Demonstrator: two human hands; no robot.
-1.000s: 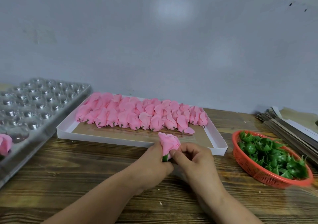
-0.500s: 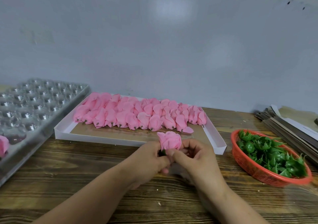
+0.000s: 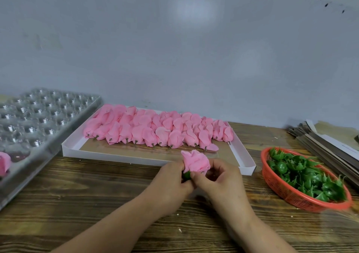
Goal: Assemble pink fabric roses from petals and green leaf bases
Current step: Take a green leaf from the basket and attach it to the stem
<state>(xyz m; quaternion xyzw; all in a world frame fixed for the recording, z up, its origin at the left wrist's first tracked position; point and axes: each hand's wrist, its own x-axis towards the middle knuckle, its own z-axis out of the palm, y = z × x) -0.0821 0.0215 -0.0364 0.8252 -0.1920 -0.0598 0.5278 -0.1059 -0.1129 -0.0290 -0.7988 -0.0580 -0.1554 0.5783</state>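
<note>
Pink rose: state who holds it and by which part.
Both hands, left hand and right hand, pinch the pink rose at its green leaf base.

There are no words, numbers or signs to read here. The white card (image 3: 342, 146) at the right has a thin dark line on it, too small to read.

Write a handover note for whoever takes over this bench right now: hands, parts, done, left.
Left hand: grips the green leaf base under the pink rose.
Right hand: pinches the rose's lower edge.
Both are above the wooden table, in front of the white tray.
Parts: pink buds fill the tray's far half; green bases in the orange basket, at right.
Done: one rose sits in the clear blister tray, at left.
Left: finish seating this one, place it, repeat.
</note>
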